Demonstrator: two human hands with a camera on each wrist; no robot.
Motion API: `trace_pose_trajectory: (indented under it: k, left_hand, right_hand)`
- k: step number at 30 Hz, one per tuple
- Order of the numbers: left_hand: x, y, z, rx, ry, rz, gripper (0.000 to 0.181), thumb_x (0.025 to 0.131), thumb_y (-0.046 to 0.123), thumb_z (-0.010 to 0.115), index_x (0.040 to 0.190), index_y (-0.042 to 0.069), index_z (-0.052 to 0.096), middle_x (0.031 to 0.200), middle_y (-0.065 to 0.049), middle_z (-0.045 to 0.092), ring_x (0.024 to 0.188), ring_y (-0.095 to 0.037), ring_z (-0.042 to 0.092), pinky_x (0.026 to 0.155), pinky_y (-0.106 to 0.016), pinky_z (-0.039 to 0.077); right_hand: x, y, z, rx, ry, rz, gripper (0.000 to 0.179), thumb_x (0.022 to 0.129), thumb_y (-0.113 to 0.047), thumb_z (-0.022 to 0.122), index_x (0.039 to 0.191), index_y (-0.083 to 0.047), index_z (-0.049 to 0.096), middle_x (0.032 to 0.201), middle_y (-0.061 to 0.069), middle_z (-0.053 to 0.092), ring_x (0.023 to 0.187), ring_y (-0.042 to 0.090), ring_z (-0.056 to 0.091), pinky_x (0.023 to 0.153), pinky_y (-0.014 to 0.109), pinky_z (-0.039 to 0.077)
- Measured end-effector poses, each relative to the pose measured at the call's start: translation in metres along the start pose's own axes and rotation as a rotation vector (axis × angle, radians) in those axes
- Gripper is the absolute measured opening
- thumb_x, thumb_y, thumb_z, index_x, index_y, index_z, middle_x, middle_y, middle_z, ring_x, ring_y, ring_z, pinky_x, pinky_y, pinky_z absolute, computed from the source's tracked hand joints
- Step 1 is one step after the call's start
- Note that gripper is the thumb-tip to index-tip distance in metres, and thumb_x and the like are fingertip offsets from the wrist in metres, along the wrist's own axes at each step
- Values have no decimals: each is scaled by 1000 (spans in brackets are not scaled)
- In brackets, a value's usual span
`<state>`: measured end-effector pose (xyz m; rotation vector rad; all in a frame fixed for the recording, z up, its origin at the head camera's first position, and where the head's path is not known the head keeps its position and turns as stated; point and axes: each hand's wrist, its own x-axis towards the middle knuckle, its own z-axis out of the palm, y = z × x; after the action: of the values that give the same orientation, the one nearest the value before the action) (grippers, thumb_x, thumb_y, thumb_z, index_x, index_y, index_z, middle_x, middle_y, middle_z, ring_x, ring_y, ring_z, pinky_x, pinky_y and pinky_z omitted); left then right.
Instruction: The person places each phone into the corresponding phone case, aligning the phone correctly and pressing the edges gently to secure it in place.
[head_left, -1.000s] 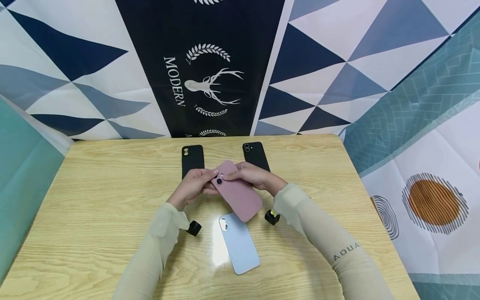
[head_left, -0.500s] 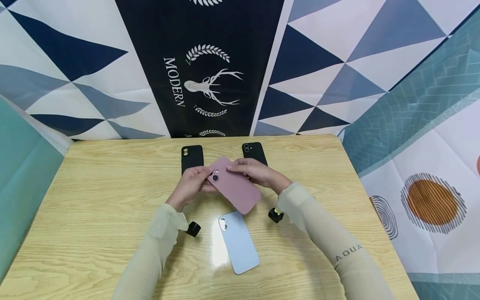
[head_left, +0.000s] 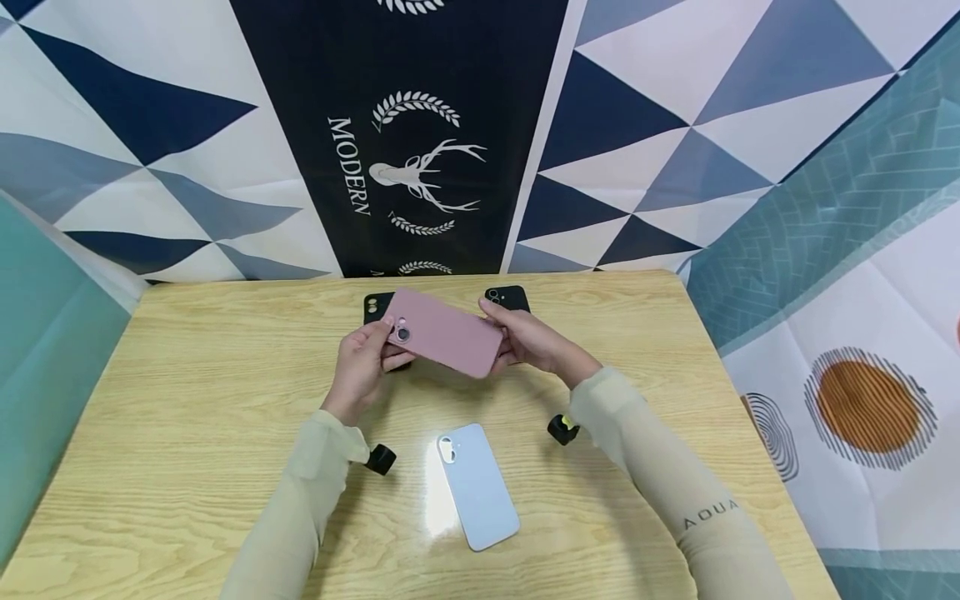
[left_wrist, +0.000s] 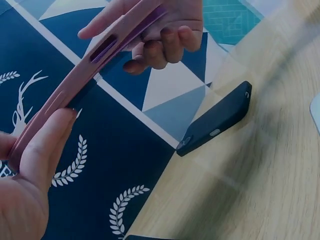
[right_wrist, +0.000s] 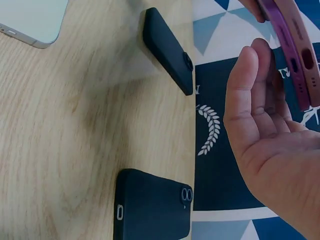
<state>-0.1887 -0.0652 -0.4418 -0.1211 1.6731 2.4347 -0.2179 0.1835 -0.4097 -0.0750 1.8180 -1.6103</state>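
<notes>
A pink phone case (head_left: 446, 333) with a round camera lens showing is held up over the back of the table, tilted crosswise. My left hand (head_left: 358, 367) pinches its camera end, thumb on the back and fingers beneath. My right hand (head_left: 536, 337) is around the other end, thumb extended along the upper corner. In the right wrist view its fingers (right_wrist: 242, 90) curve loosely, apart from the edge. That edge shows two layers, a purple one (right_wrist: 287, 55) beside the pink, each with a port opening. The inner face is hidden from the head view.
Two black phone cases, the left one (head_left: 375, 306) partly covered and the right one (head_left: 510, 297), lie near the table's back edge. A light blue phone (head_left: 480, 487) lies nearer the front. Small black blocks (head_left: 380, 459) sit at both wrists. Patterned cloth (head_left: 637, 125) hangs behind.
The pink case has moved up and left and turned from steeply slanted to nearly crosswise. My right hand has slid from its upper edge to its right end and loosened.
</notes>
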Motion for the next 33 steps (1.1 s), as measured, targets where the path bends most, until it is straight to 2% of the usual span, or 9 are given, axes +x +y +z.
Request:
trace_pose_trajectory:
  k: [5,9,12,16,21,29,33]
  left_hand:
    - [0,1,0,-53,94,49,37,101,23,41,115,-9,53,79,2,71,74,-9,70,70,-23,57]
    - [0,1,2,-107,148,80,42,101,24,40,122,-11,51,81,1,71,76,-10,71,73,-25,56]
    - [0,0,3,-150,207,90,42,101,24,40,123,-10,51,84,-1,71,78,-12,71,76,-26,56]
    - [-1,-1,6,-189,265,102,39,101,24,41,121,-8,53,86,-2,71,80,-12,71,77,-27,55]
    - [-3,-1,9,-233,289,122,33,101,23,41,113,-4,55,86,-2,70,78,-11,70,77,-26,56]
    - [-5,0,17,-301,324,161,29,101,21,40,108,-2,56,85,-2,71,77,-12,71,77,-27,56]
    - [-5,-1,20,-312,349,185,28,101,20,41,105,-2,58,83,-2,70,76,-12,71,76,-27,56]
  right_hand:
    - [0,6,0,-42,-49,-14,65,91,-60,42,97,3,61,72,3,67,60,12,63,60,27,56]
    - [-1,9,5,-91,-96,-38,60,93,-51,47,105,7,60,74,2,66,59,10,61,58,25,54]
    - [-1,8,9,-116,-85,-88,54,95,-42,48,111,9,58,73,1,65,59,9,59,57,24,52]
    - [0,5,16,-156,-4,-141,44,97,-36,49,105,6,59,70,0,63,58,10,56,57,26,50]
    - [3,5,25,-173,102,-177,36,99,-34,44,94,-2,58,66,0,59,55,12,54,54,27,48]
    - [12,8,42,-47,310,-297,44,100,-39,38,87,0,52,59,-1,50,47,11,47,46,22,40]
    - [16,10,49,-6,353,-309,46,100,-44,35,80,-5,50,57,-2,48,46,10,45,44,22,37]
